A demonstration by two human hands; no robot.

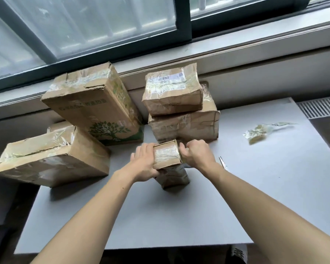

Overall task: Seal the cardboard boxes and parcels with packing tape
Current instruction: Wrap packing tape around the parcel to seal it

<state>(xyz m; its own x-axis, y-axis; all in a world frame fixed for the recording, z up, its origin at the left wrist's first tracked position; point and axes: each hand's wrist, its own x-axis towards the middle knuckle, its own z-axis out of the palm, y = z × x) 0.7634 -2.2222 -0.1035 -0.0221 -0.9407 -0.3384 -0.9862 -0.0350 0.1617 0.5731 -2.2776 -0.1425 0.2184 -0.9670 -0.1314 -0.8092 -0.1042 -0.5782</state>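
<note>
The small box (pixel 168 164) stands tall on its end near the middle of the white surface (pixel 141 216). The left hand (pixel 144 164) lies flat on its left side, fingers (pixel 144 151) spread and pressing. The right hand (pixel 196 155) is on the right side of the small box with its fingers curled shut; it may be pinching tape, but I cannot tell.

The small box is thin and tall, so a hard push from one side could tip it over. If tape is being pulled, it could wrinkle or stick to itself.

Just right of the small box lie scissors (pixel 223 163), close to the right wrist, which could bump them. Behind the small box sit bigger boxes (pixel 183 109), close enough to knock. Far right of it lies a tape scrap (pixel 257 132)
</note>
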